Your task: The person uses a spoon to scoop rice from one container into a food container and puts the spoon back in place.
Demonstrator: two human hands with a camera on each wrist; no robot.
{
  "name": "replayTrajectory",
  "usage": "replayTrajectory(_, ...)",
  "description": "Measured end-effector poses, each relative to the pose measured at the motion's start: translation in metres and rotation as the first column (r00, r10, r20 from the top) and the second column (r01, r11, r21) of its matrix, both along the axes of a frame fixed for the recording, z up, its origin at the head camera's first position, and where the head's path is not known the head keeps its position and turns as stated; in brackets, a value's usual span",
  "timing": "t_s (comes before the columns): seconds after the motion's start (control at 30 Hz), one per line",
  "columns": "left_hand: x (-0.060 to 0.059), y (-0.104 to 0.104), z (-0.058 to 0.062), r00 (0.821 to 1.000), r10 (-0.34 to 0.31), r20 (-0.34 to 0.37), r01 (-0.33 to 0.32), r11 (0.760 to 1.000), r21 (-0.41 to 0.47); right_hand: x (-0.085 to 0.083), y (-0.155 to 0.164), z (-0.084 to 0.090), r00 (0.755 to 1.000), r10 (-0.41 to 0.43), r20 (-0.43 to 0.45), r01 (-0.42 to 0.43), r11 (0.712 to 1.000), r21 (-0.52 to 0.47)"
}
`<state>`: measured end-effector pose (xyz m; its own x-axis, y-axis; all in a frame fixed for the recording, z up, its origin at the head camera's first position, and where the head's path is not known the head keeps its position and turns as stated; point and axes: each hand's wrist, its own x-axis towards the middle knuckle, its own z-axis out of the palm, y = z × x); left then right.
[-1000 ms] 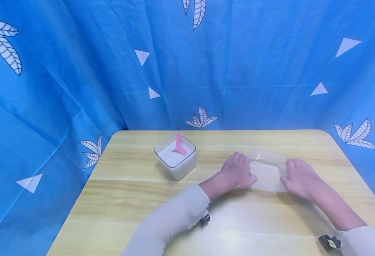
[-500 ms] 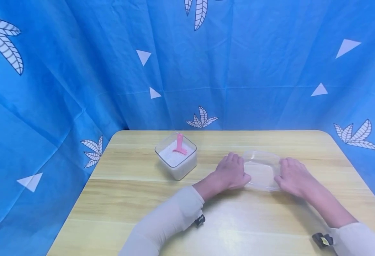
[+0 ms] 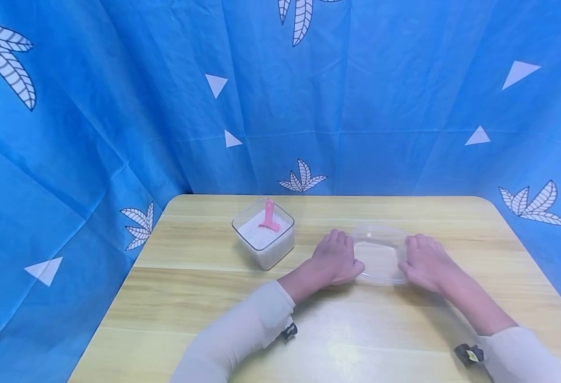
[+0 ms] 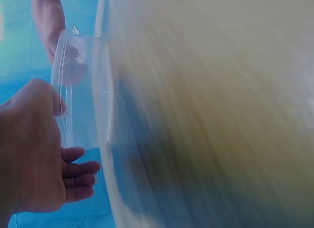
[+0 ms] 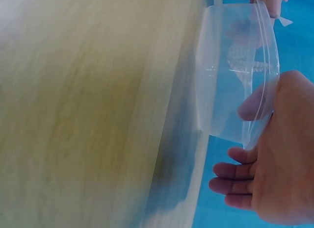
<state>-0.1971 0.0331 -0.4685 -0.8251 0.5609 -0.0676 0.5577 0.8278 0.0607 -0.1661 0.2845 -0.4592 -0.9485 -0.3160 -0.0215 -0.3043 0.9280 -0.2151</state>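
A clear plastic food container [image 3: 380, 260] is between my two hands on the right half of the table, low over its surface. My left hand [image 3: 334, 259] grips its left side, the thumb over the rim and the fingers under it. On the opposite side my right hand [image 3: 429, 264] holds the rim the same way. In the right wrist view the see-through container [image 5: 228, 76] shows nothing inside, with the right thumb [image 5: 252, 105] against its wall. The left wrist view has the left hand [image 4: 39, 149] at the container's near end, its fingers spread below the rim.
Left of the hands stands a square clear canister [image 3: 273, 250] of white grains or powder. A pink scoop [image 3: 269, 217] sits in it, handle up. The wooden table [image 3: 175, 298] ends at a blue patterned curtain [image 3: 381, 96] behind and at the sides.
Both hands have carried the clear container leftward, closer to the canister. Their grip on its rim looks the same; the canister and scoop stay put.
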Motion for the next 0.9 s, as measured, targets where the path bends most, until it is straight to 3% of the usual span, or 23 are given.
replayTrajectory(0.53, 0.002, -0.021, 0.000, 1.000, 0.013, 0.002, -0.013, 1.000, 0.013, -0.009, -0.020, -0.003, 1.000, 0.014, 0.014, -0.014, 1.000, 0.017)
replayTrajectory(0.9, 0.008, -0.032, 0.001, 0.998, 0.052, -0.024, -0.051, 0.998, 0.020, -0.012, -0.030, -0.001, 0.999, 0.032, 0.033, -0.031, 0.999, -0.027)
